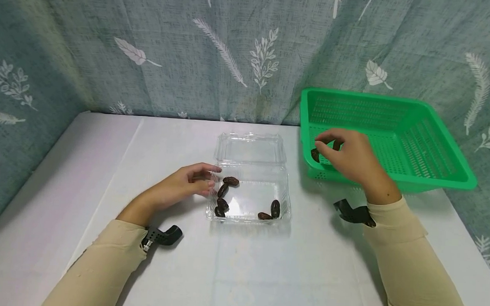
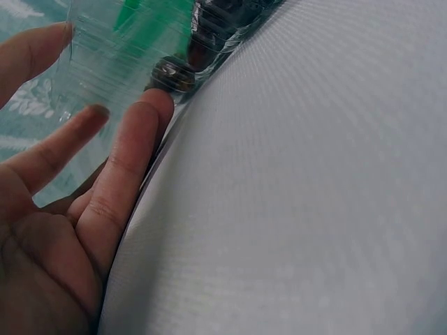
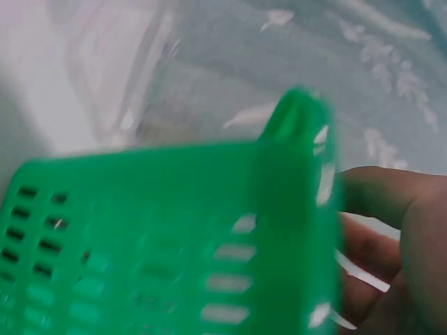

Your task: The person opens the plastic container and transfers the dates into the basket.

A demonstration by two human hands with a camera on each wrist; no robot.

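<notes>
Evidently, the leaf-patterned curtain point(image 1: 171, 54) is the biggest thing before me, hanging behind the white table point(image 1: 244, 267). On the table's right sits my green basket point(image 1: 353, 110); left of it, well apart, stands a clear box point(image 1: 249, 189) with its lid point(image 1: 251, 148) folded back. My left hand point(image 1: 182, 184) is beside the box's left wall, fingers loosely spread, gripping nothing. My right hand point(image 1: 349, 155) is at the basket's near left corner, fingers bent towards the thumb (I cannot tell whether they have hold of anything). Smallest are the dates: six dates point(image 1: 275, 208) in the box, four left and two right, and one date point(image 1: 315, 154) showing in the basket just beside my thumb. I judge the step to be picking from the basket; the next move calls for a gentle pinch and a lift clear of the rim.
</notes>
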